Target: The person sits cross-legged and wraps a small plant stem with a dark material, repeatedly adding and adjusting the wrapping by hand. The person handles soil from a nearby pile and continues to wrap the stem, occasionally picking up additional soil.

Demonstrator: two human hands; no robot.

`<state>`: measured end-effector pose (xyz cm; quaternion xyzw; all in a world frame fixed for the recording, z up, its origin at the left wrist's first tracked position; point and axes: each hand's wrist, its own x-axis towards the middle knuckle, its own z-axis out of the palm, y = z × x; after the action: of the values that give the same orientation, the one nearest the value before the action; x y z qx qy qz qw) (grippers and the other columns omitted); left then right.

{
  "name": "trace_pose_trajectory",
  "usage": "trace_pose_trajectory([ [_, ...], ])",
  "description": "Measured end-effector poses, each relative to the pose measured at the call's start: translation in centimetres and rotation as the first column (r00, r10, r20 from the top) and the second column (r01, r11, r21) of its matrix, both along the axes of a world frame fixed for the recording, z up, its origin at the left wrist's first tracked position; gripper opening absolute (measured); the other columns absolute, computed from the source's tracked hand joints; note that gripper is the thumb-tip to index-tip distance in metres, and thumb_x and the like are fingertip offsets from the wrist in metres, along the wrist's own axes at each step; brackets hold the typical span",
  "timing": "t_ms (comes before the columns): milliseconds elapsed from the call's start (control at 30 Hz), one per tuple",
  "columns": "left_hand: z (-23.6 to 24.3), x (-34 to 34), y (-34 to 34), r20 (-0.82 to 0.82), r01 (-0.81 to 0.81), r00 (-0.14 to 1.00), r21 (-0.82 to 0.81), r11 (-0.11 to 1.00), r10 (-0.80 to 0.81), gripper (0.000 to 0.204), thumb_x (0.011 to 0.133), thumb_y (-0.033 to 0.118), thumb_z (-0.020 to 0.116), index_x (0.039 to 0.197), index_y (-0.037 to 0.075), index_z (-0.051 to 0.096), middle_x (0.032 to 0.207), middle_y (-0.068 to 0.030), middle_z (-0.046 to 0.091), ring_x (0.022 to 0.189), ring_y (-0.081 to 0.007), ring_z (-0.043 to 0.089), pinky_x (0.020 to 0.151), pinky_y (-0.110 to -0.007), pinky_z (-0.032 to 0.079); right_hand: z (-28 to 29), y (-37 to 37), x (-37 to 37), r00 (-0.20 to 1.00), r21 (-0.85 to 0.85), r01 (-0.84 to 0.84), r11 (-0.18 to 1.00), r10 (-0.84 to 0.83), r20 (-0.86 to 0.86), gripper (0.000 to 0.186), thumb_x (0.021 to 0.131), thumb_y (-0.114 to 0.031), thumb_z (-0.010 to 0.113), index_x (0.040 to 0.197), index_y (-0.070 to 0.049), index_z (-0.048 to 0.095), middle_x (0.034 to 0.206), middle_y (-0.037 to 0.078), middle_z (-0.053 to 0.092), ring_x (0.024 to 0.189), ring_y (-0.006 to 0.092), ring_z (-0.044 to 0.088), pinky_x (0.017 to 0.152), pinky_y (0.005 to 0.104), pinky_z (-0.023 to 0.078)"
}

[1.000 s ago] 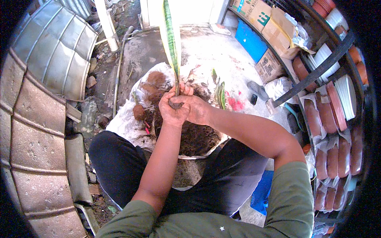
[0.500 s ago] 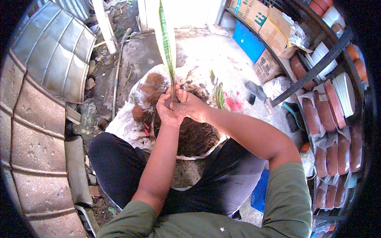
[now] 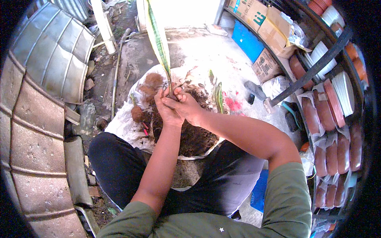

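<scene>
- Fingers of the left hand and right hand are clamped together on the foot of a long, yellow-edged leaf; from where I stand, neither hand looks nearer, since the foot sits between the two.
- From those fingers the leaf runs up and away from the person, its long axis near upright in the view and leaning left toward the top; its tip is out of sight. What lies at its very foot is hidden by the curled fingers.
- Both hands hang over dark soil on a white sheet, about midway between its left and right edges; I can't tell whether the knuckles touch the heap.
- Near the sheet's left edge lies a brown root clump with a green stub pointing away, and just nearer the person, something pinkish-red.
- Toward the far left corner is a patch of brown, loose stuff.
- By the right edge stand short green-and-yellow leaf pieces, roughly upright.
- Dark-trousered knees flank the near edge; beyond the sheet, off right, is a blue panel.
</scene>
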<state>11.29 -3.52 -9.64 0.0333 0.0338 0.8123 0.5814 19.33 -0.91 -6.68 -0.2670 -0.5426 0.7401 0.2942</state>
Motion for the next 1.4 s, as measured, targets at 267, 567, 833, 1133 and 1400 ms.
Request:
trace_pose_trajectory([
  [267, -0.2, -0.9, 0.4, -0.176, -0.027, 0.984, 0.070, 0.997, 0.039, 0.085, 0.097, 0.073, 0.040, 0.116, -0.006, 0.060, 0.087, -0.0173, 0.070, 0.069, -0.0259, 0.065, 0.068, -0.038, 0.058, -0.1, 0.4, -0.9, 0.997, -0.072, 0.014, 0.997, -0.019, -0.070, 0.019, 0.092, -0.020, 0.078, 0.100, -0.011, 0.064, 0.091, -0.003, 0.062, 0.093, 0.0073, 0.060, 0.077, 0.0270, 0.051],
  [567, 1.4, -0.4, -0.1, -0.289, -0.067, 0.955, 0.003, 0.998, 0.065, 0.082, 0.098, 0.069, 0.044, 0.128, -0.007, 0.056, 0.097, -0.0193, 0.068, 0.083, -0.0303, 0.066, 0.082, -0.043, 0.058, 1.9, 0.7, -0.5, 0.981, -0.312, -0.065, 0.948, 0.003, -0.194, 0.012, 0.096, -0.024, 0.073, 0.099, -0.014, 0.066, 0.102, -0.001, 0.067, 0.098, 0.0116, 0.063, 0.082, 0.0321, 0.050],
  [833, 0.3, -1.9, 1.0, -0.134, 0.028, 0.991, 0.135, 0.990, -0.009, 0.086, 0.098, 0.067, 0.043, 0.136, -0.010, 0.049, 0.106, -0.0201, 0.065, 0.088, -0.0261, 0.065, 0.088, -0.043, 0.059, 2.3, 0.8, -0.9, 0.982, -0.172, -0.051, 0.984, 0.017, -0.190, 0.027, 0.089, -0.011, 0.079, 0.110, -0.006, 0.062, 0.101, 0.001, 0.067, 0.095, 0.0129, 0.065, 0.080, 0.0310, 0.052],
  [1133, 2.2, -1.1, -0.2, -0.170, 0.046, 0.985, 0.191, 0.981, -0.013, 0.086, 0.103, 0.064, 0.038, 0.144, -0.011, 0.043, 0.115, -0.0241, 0.065, 0.089, -0.0267, 0.067, 0.084, -0.038, 0.060, 2.3, 1.1, -0.2, 0.994, 0.053, -0.041, 0.998, 0.046, -0.096, 0.034, 0.087, -0.008, 0.079, 0.114, -0.004, 0.059, 0.101, 0.004, 0.066, 0.094, 0.0128, 0.065, 0.082, 0.0287, 0.053],
  [1400, 2.0, -1.2, 0.0, -0.111, 0.018, 0.994, 0.159, 0.987, -0.001, 0.064, 0.107, 0.047, 0.046, 0.138, -0.010, 0.051, 0.105, -0.0178, 0.067, 0.083, -0.0229, 0.063, 0.078, -0.035, 0.058, 1.9, 1.8, -0.5, 0.998, 0.013, -0.032, 0.999, 0.032, -0.049, 0.046, 0.083, -0.008, 0.081, 0.122, -0.003, 0.056, 0.103, 0.004, 0.064, 0.097, 0.0156, 0.063, 0.077, 0.0285, 0.053],
])
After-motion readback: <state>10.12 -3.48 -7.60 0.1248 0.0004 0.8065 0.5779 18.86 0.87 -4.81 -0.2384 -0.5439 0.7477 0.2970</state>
